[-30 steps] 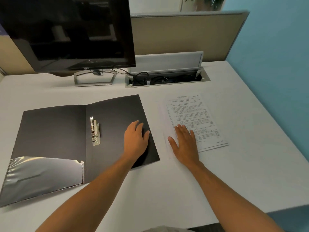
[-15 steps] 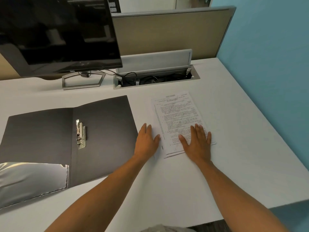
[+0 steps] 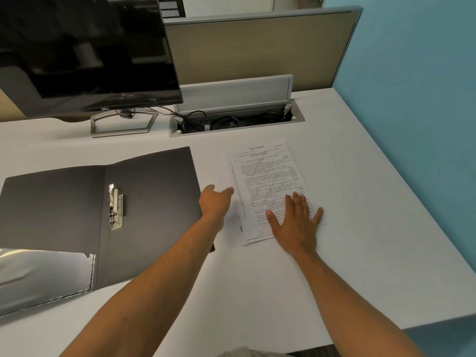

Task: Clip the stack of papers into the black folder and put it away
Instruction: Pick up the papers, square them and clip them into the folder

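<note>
Two hands (image 3: 296, 220) at papers' (image 3: 268, 176) edges

A flat right hand (image 3: 296, 222) presses the printed white paper stack (image 3: 268, 181); at its nine o'clock, the left hand (image 3: 215, 202) touches the stack's edge, beside the open black plastic folder (image 3: 152, 191).

Black folder (image 3: 144, 202) lies open flat on the desk, metal clip (image 3: 116, 207) by the spine, clear pocket (image 3: 43, 274) on left flap. Printed paper stack (image 3: 265, 181) just right of it, slightly fanned.
</note>
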The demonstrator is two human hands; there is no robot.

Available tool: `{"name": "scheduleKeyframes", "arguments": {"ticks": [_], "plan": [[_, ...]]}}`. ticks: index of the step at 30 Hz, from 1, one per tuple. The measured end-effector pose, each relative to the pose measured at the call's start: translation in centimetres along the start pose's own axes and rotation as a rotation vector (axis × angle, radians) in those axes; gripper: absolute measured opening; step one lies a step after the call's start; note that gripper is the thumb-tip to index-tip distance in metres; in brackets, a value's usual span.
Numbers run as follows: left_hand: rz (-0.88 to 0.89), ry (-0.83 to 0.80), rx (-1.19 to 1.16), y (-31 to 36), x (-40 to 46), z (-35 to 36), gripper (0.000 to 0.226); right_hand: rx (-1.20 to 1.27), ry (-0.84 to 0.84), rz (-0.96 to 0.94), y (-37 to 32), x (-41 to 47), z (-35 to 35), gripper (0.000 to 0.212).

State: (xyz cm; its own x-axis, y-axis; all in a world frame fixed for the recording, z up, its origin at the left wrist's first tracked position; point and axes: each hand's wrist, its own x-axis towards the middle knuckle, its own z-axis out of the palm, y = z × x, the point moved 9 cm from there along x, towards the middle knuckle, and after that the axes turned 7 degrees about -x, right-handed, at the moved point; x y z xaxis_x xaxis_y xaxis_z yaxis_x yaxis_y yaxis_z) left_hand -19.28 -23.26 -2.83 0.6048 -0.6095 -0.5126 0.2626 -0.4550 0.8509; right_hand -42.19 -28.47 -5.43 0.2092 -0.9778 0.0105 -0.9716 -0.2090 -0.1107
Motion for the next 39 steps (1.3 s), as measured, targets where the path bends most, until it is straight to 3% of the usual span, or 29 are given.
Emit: {"name": "scheduleKeyframes", "arguments": {"ticks": [4, 8, 15, 24, 29, 32, 36, 39], "plan": [[-0.091, -0.052, -0.049, -0.6, 1.4, 0.0, 0.071, 0.010, 0.000, 0.003, 0.0, 0.0, -0.1, 0.085], [-0.075, -0.173, -0.002, -0.2, 1.1, 1.0, 0.020, 0.020, -0.003, 0.010, 0.1, 0.0, -0.2, 0.086], [-0.052, -0.282, -0.067, -0.9, 0.4, 2.9, 0.049, 0.045, -0.001, 0.020, 0.2, 0.0, -0.1, 0.090], [0.166, -0.295, 0.006, 0.3, -0.6, 2.8, 0.052, 0.147, 0.040, 0.041, 0.5, -0.2, -0.6, 0.085], [0.241, -0.338, -0.032, 2.0, -0.5, -0.1, 0.052, 0.446, 0.152, 0.160, 0.9, 0.4, -3.1, 0.068], [0.276, -0.337, -0.079, 3.2, -0.4, -2.9, 0.053, 0.684, 0.117, 0.256, 0.5, 1.7, -4.1, 0.056], [0.300, -0.352, -0.119, 4.3, -0.1, -7.2, 0.058, 1.066, -0.133, 0.295, -1.9, 3.7, -4.1, 0.047], [0.318, -0.358, -0.141, 4.8, -0.1, -10.6, 0.060, 1.317, -0.374, 0.186, -6.0, 4.5, -4.4, 0.035]]}}
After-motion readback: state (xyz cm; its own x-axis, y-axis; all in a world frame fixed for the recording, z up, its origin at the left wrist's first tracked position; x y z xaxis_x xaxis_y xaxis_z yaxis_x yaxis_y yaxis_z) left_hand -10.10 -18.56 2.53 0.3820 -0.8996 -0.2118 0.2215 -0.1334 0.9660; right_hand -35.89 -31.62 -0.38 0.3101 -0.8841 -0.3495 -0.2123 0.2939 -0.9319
